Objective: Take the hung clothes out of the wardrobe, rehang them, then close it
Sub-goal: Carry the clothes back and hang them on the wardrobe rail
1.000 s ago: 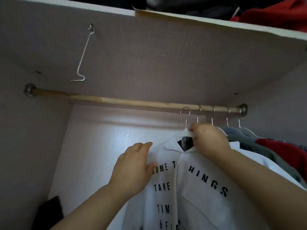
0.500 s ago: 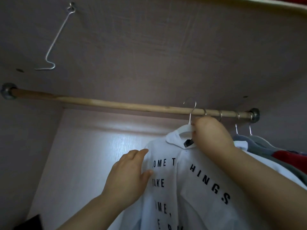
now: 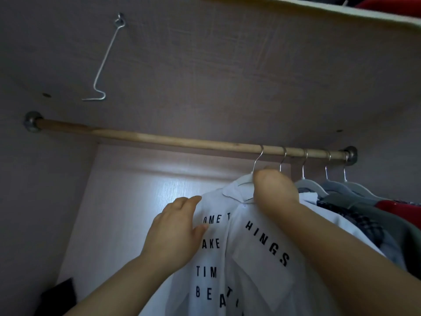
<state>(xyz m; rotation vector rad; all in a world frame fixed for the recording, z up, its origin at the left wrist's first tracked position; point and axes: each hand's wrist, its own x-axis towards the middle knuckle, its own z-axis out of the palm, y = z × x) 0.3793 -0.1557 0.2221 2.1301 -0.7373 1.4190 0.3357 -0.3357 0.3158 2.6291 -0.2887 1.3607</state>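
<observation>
Right grip (image 3: 274, 190) is closed on the neck of the white hanger (image 3: 245, 180) — the hook sits over the wooden rail (image 3: 159, 139) just above the knuckles. Left grip (image 3: 177, 233), fingers straight, lies flat on the front of the white lettered shirt (image 3: 250, 258), below and left of the right grip. Beyond the right grip, grey hangers (image 3: 306, 183) carry dark and red clothes on the same rail.

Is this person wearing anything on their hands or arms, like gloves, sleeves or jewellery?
Nothing shows. The left hand and right hand are bare, with no gloves, rings, watch or bracelet. The left forearm and right forearm are bare too; no sleeve comes into view before the picture's edge.
</observation>
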